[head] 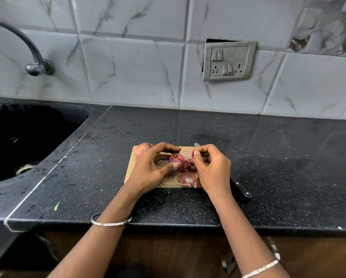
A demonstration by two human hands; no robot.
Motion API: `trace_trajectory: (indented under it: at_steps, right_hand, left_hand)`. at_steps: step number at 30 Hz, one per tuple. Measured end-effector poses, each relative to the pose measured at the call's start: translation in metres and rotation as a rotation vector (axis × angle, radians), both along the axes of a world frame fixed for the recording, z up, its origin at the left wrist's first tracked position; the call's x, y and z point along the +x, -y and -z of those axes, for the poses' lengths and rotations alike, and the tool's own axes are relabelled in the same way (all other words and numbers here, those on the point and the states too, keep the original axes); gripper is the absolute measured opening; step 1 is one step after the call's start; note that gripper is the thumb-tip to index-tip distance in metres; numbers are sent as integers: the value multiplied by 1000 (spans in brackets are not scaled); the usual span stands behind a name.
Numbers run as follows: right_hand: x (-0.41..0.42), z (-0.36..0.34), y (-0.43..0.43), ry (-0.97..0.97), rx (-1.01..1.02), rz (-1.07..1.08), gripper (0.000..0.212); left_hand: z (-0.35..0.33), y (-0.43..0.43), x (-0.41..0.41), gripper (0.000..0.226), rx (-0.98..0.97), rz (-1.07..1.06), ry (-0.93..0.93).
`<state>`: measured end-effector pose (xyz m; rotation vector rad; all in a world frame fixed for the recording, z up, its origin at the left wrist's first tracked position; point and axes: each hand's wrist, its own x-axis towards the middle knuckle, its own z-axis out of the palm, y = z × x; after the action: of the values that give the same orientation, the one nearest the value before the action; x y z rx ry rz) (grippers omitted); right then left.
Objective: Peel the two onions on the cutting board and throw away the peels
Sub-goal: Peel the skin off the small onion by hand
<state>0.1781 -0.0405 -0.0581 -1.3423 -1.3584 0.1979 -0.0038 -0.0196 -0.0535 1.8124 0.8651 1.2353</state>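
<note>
Left hand [148, 169] grips the onion [176, 159] over the cutting board [169, 183]; right hand [212, 167] pinches its peel [191, 152]; a knife [241, 190] lies beside the board's right edge

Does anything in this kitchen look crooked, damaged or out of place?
Yes. The switch plate on the tiled wall sits tilted, and a dark gap shows above it and along one side.

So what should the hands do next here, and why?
Probably pull the peel clear with the right hand and drop it on the cutting board: the left hand grips the onion, and the pinched peel looks only partly off.
</note>
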Motion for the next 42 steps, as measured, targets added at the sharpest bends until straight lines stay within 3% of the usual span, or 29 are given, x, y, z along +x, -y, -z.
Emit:
trace_trajectory:
  at_steps: [4,10,24,42]
  right_hand:
    - [-3,-8,8,-7,-21,-107,21]
    - [-9,-12,14,78,70,-238,7]
    - [-13,-1,8,318,104,-104,1]
    - [-2,5,-2,118,61,114,5]
  left_hand:
    - [3,-2,1,41,-57,-28,47]
    - [2,-2,2,42,-14,-53,33]
    - [3,-2,1,38,-6,-46,-5]
    - [3,-6,-5,33,114,-56,-79]
